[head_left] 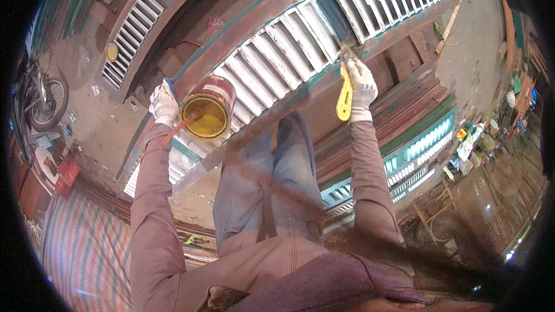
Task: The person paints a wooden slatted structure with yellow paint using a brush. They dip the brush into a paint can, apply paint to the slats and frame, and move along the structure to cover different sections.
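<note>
My right hand (363, 86), in a white glove, is closed round the flat yellow handle of a paintbrush (344, 101). The brush's dark, blurred tip is at the lower edge of a long louvred shutter (254, 63), beside the green crosspiece between two sets of white slats. On the shutter, tilted in view, is an open paint can (215, 95), dark red outside and ochre yellow inside. A reddish-brown stick (182, 124) leans out over its rim. My left hand (164, 104), also gloved, is closed beside the can, with a small blue patch at its fingers; what it grips is unclear.
A second louvred shutter (136, 29) lies beyond, with a round yellowish lid (111, 52) on it. Stacked boards (393, 121) and more shutters are at my right. A motorbike wheel (49, 104) and a striped sheet (87, 242) are at the left. A wood strip (449, 26) lies far right.
</note>
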Action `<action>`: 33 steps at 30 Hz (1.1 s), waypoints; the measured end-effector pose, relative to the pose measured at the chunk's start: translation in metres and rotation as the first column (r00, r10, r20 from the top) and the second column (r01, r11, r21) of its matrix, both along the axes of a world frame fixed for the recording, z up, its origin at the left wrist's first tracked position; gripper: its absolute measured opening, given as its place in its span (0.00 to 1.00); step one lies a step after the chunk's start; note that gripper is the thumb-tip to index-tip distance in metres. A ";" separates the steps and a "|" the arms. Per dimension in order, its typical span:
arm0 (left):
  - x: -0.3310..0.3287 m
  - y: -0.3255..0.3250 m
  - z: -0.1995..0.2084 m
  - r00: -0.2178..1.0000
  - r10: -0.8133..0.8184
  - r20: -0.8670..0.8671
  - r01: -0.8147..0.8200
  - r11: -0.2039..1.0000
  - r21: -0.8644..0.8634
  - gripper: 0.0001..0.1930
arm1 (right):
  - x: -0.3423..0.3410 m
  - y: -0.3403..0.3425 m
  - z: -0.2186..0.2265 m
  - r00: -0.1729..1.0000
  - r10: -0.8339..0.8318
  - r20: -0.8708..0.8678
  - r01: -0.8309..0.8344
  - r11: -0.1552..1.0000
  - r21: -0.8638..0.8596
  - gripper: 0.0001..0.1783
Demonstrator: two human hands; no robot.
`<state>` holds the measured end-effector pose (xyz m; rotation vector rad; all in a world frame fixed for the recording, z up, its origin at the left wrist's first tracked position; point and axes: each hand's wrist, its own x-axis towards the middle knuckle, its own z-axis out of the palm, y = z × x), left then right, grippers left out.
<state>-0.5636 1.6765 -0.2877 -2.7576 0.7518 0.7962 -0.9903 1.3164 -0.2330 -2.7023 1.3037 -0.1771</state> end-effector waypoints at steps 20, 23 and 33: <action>-0.010 -0.019 0.024 0.998 -0.027 -0.048 0.036 0.979 0.203 0.22 | 0.055 0.009 0.009 0.996 0.005 0.084 -0.004 1.000 -0.016 0.19; -0.011 -0.022 0.023 0.998 -0.048 -0.026 0.051 0.993 0.110 0.22 | 0.046 -0.004 0.014 0.993 -0.116 0.025 0.118 0.991 -0.060 0.24; -0.011 -0.007 0.013 1.000 0.020 -0.004 -0.021 0.998 -0.058 0.22 | 0.067 -0.021 -0.011 0.979 -0.149 0.137 0.168 0.976 -0.138 0.19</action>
